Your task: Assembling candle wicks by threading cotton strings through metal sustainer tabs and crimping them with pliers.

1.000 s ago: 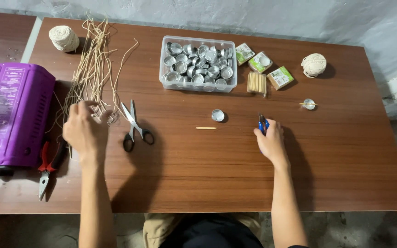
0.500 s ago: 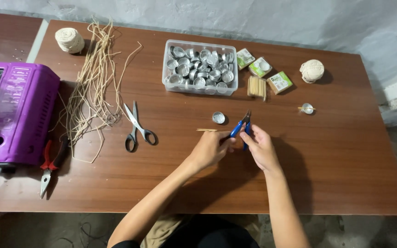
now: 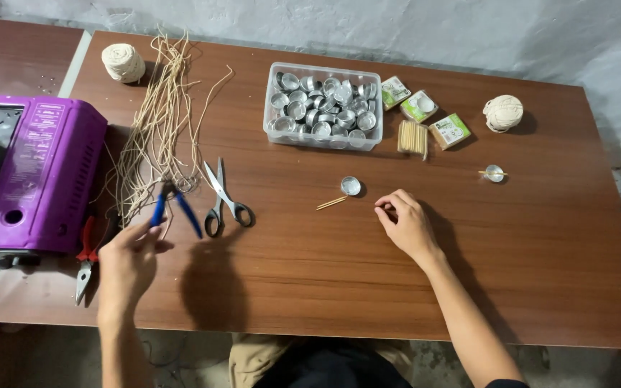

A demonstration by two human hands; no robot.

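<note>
My left hand [image 3: 125, 262] holds blue-handled pliers [image 3: 172, 205] near the table's front left, their jaws pointing up toward a bundle of pale loose strings [image 3: 154, 122]. Grey-handled scissors [image 3: 223, 197] lie just right of the pliers. My right hand [image 3: 405, 224] rests on the table at centre with fingers curled, thumb and forefinger pinched together; whether anything is between them I cannot tell. A small metal cup [image 3: 351, 186] and a thin wooden stick [image 3: 332, 203] lie just left of that hand.
A purple box-shaped appliance [image 3: 34, 172] sits at the left edge, red-handled pliers [image 3: 88, 255] beside it. At the back stand a clear tub of metal cups [image 3: 323, 108], small green boxes [image 3: 418, 106], a stick bundle [image 3: 412, 138] and two twine balls [image 3: 123, 63] [image 3: 502, 112]. Another cup [image 3: 494, 172] lies right.
My left hand took the blue pliers from my right hand at the centre and carried them to the left, near the strings. My right hand stayed by the cup.
</note>
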